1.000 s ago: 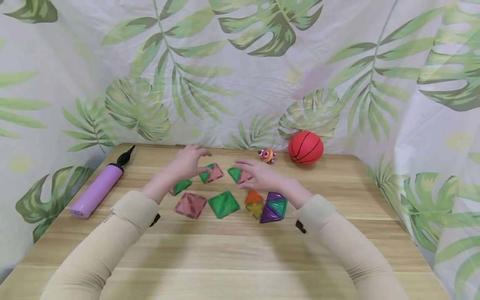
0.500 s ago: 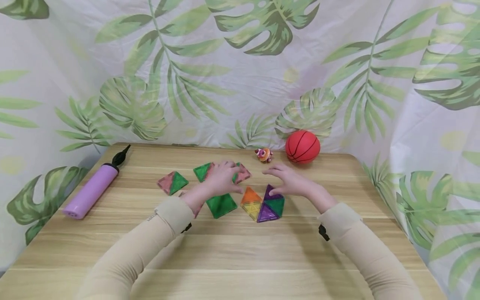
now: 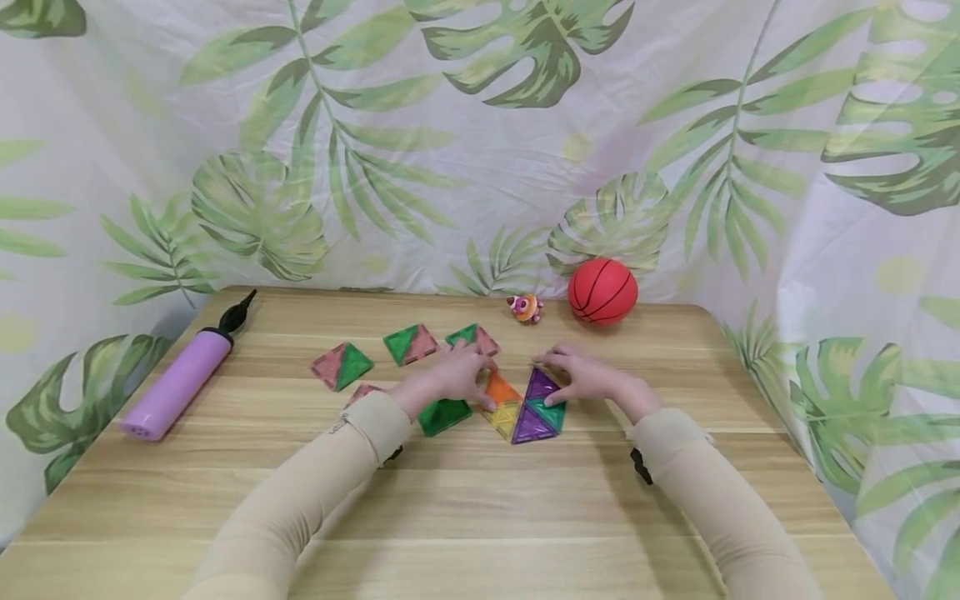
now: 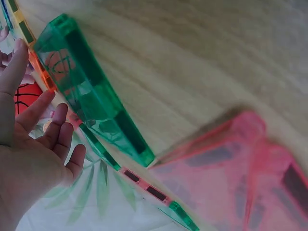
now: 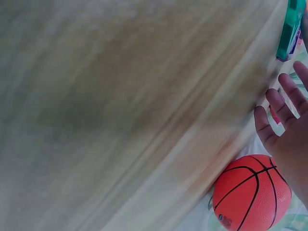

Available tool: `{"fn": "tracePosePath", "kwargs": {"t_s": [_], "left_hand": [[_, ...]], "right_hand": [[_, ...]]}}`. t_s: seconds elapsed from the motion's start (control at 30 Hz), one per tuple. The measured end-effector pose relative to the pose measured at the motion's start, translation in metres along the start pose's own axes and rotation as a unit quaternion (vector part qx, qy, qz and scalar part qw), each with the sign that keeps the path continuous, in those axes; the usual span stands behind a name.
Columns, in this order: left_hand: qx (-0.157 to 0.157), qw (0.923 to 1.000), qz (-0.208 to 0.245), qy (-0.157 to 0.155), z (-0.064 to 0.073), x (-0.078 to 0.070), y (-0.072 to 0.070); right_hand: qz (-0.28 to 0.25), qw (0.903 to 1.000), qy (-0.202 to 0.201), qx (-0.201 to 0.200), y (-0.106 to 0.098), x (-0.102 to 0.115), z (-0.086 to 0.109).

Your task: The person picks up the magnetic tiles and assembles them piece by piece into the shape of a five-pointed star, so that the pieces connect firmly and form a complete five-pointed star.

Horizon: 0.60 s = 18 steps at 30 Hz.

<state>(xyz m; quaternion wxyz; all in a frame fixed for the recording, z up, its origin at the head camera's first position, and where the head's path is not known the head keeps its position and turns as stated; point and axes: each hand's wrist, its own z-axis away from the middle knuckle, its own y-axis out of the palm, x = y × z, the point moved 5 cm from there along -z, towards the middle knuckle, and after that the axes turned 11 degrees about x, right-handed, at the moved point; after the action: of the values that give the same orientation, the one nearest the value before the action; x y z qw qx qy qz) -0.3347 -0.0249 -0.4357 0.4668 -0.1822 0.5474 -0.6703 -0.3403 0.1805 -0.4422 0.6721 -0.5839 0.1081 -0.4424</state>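
Observation:
My left hand (image 3: pixel 456 375) bends over the left edge of an orange triangle magnetic tile (image 3: pixel 501 388) and a yellow one (image 3: pixel 504 417), thumb and forefinger spread along them. My right hand (image 3: pixel 588 377) is at the other side, its thumb over a teal triangle tile (image 3: pixel 553 418) and its fingertips by the upper purple tile (image 3: pixel 542 382). Another purple tile (image 3: pixel 535 425) lies in the same group. Under my left wrist are a green tile pair (image 3: pixel 446 418) and a pink pair (image 4: pixel 211 178), partly hidden in the head view. Fingers look extended in both wrist views.
Three pink-and-green tile squares, the left one (image 3: pixel 342 366), the middle one (image 3: pixel 410 344) and a partly covered one (image 3: pixel 486 340), lie farther back. A small toy figure (image 3: pixel 527 308) and a red ball (image 3: pixel 603 291) stand behind. A purple hand pump (image 3: pixel 177 385) lies left.
My left hand has moved right and nearer, from the back tiles to the orange and yellow ones. My right hand moved right, then settled against the purple and teal tiles.

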Motion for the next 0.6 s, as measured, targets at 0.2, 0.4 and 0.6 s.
{"fn": "tracePosePath", "kwargs": {"t_s": [0.2,0.4,0.6], "left_hand": [[0.002,0.9996,-0.028,0.010,0.0005,-0.0053,0.0016],[-0.003,0.9996,0.027,0.010,-0.0011,-0.0036,0.0022],[-0.017,0.9906,0.128,0.044,-0.0038,-0.0015,0.0017]], "right_hand": [[-0.006,0.9996,0.009,0.025,0.0015,0.0021,-0.0016],[-0.032,0.9994,0.002,0.012,0.0022,0.0025,-0.0037],[-0.095,0.9953,-0.010,-0.015,0.0002,0.0030,-0.0046]]}}
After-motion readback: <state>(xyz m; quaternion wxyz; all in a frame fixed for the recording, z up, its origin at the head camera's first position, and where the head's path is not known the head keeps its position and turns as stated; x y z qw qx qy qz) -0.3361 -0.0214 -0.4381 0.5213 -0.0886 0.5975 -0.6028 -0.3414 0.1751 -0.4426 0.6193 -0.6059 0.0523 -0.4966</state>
